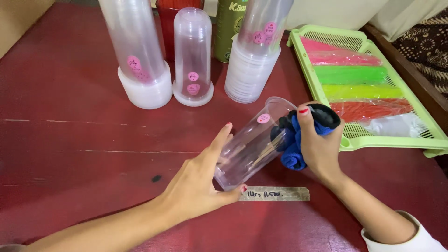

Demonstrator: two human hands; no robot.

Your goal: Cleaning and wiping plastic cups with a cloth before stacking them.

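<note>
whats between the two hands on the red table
In the head view, a clear plastic cup lies tilted between them: the left hand cradles its base, while the right hand presses a blue cloth at its open rim.

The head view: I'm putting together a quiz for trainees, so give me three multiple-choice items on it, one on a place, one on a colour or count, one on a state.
1. Where is the green tray?
A. right of the hands
B. left of the hands
C. on the stacks

2. What colour is the cloth in the right hand?
A. yellow
B. blue
C. white

3. How does the clear cup in the left hand lie?
A. upright
B. upside down on the table
C. tilted on its side

Answers:
1 A, the tray sits at the right edge of the red table.
2 B, blue folds show under the right hand's fingers at the cup's mouth.
3 C, its base points to the left hand and its mouth to the cloth.
</note>
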